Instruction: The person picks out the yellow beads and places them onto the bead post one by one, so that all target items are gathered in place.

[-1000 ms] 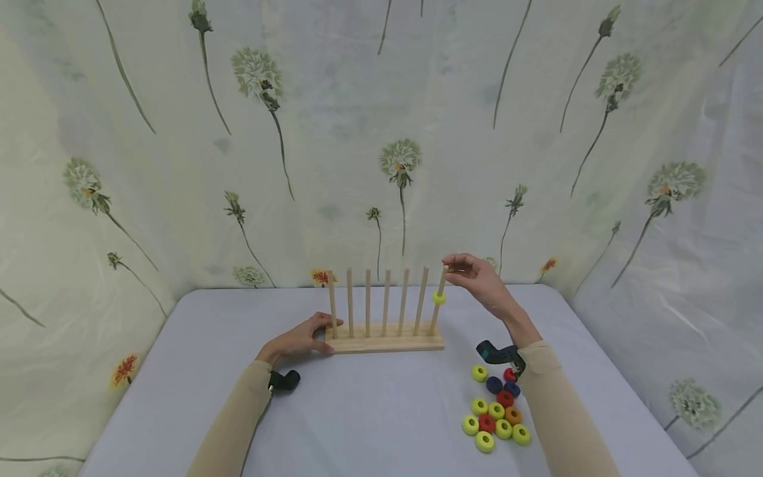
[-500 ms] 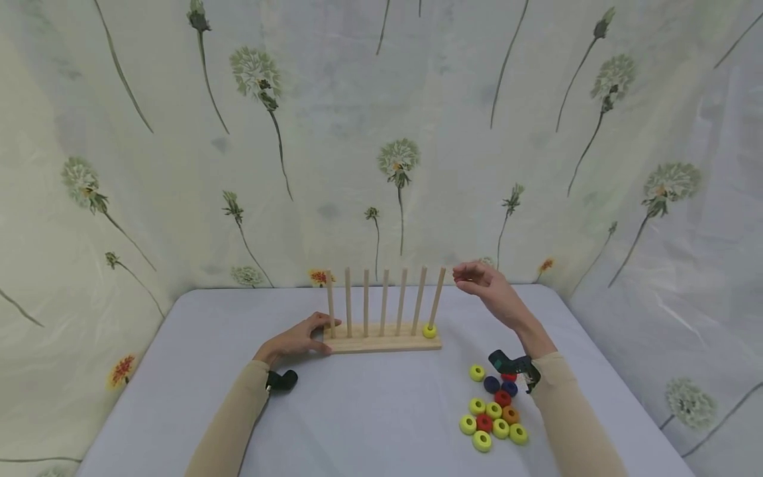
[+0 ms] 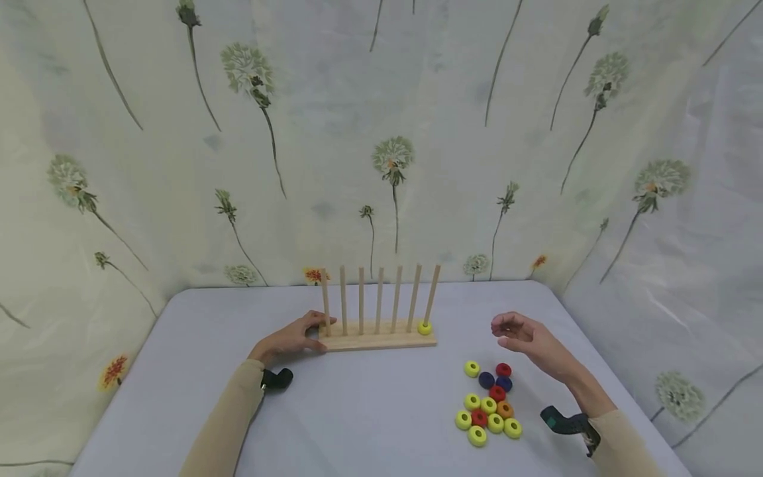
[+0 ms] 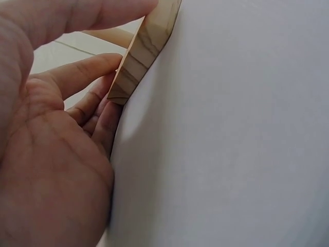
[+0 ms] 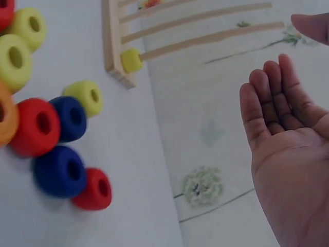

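My left hand (image 3: 289,338) grips the left end of a wooden peg rack (image 3: 381,342), thumb along the near side and fingers at the end and back. In the left wrist view the end of its base (image 4: 136,67) shows between thumb and fingers. Several upright pegs rise from the rack. At the foot of the rightmost peg sits a yellow ring bead (image 3: 424,330). My right hand (image 3: 539,348) is in the air right of the rack, fingers loosely bent, nothing in it. In the right wrist view its palm (image 5: 293,170) shows bare.
Several loose ring beads lie in a group on the white-covered table (image 3: 357,411), left of my right forearm. Among them are a red bead (image 3: 503,369), a dark blue bead (image 3: 486,380) and an orange bead (image 3: 505,411). A flower-printed cloth (image 3: 334,132) hangs behind the table.
The yellow ring bead has dropped down the rightmost peg to the base. My right hand has let go of it and moved right, down and nearer. My left hand stays on the rack.
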Available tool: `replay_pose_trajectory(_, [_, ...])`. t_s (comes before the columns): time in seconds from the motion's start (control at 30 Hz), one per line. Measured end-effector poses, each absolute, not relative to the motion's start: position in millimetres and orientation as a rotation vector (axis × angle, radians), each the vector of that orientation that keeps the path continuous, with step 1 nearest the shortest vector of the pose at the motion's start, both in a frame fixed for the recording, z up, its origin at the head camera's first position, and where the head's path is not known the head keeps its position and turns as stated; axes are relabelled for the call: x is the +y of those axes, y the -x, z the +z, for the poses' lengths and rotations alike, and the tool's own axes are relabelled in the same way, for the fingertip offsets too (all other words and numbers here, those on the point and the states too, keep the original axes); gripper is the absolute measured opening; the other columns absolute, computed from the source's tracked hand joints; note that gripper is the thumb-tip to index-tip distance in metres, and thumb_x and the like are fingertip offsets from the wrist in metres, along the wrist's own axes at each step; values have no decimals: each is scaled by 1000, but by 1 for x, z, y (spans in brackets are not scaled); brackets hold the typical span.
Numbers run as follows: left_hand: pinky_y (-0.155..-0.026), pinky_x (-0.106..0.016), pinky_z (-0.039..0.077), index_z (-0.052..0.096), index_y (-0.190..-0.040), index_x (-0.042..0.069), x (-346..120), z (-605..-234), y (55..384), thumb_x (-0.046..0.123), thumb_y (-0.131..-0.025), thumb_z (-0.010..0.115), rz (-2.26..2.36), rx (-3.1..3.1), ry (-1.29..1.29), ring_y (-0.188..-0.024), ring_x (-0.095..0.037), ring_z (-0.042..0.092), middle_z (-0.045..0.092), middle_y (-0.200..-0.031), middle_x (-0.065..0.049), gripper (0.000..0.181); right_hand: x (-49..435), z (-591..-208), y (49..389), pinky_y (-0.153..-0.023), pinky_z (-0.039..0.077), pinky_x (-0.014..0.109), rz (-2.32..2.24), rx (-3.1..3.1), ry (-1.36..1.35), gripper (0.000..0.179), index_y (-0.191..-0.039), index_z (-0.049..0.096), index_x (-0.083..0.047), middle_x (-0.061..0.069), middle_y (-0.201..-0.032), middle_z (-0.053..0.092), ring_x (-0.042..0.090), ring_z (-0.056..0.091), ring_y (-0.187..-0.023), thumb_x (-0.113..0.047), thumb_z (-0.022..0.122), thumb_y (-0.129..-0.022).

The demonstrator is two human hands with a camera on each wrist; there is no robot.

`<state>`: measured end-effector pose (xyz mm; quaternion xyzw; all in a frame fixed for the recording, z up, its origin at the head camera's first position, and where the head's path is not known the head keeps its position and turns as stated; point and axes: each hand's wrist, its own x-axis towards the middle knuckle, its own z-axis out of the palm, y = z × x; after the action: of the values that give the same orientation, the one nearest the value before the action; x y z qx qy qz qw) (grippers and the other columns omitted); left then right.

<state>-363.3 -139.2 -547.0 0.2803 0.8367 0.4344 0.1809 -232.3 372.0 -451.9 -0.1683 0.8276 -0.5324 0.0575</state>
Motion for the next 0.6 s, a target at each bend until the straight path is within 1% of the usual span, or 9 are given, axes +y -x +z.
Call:
replay_pose_trajectory(0.13, [-110, -57, 25, 52, -140, 18, -139, -550, 364, 30, -78, 79, 1231, 2355, -768, -132, -32, 36, 40, -138, -10, 68, 386, -464, 207, -88, 48, 16, -1582, 2487, 451, 33, -123, 49, 2, 1, -116, 56, 2, 57, -107, -13, 60, -95])
replay_pose_trajectory(0.37, [-110, -58, 23, 53, -139, 19, -138, -550, 364, 29, -78, 79, 1261, 2339, -738, -132, -31, 35, 40, -138, -10, 67, 397, -481, 176, -87, 48, 14, -1497, 2481, 335, 40, -124, 46, 7, 22, -121, 52, 10, 57, -109, -14, 61, -94])
replay_pose_trajectory(0.5, [-111, -57, 23, 53, -139, 19, -137, -550, 364, 29, -78, 79, 1261, 2333, -731, -132, -30, 35, 40, -138, -9, 67, 400, -495, 162, -87, 46, 14, -1464, 2461, 280, 40, -124, 46, 9, 24, -121, 51, 13, 56, -107, -14, 61, -94])
replay_pose_trajectory(0.6, [-110, -56, 24, 53, -138, 19, -137, -550, 364, 28, -78, 80, 1254, 2342, -736, -131, -30, 36, 40, -137, -9, 67, 402, -505, 154, -88, 46, 13, -1474, 2419, 224, 41, -124, 46, 9, 23, -121, 52, 10, 56, -106, -14, 61, -94])
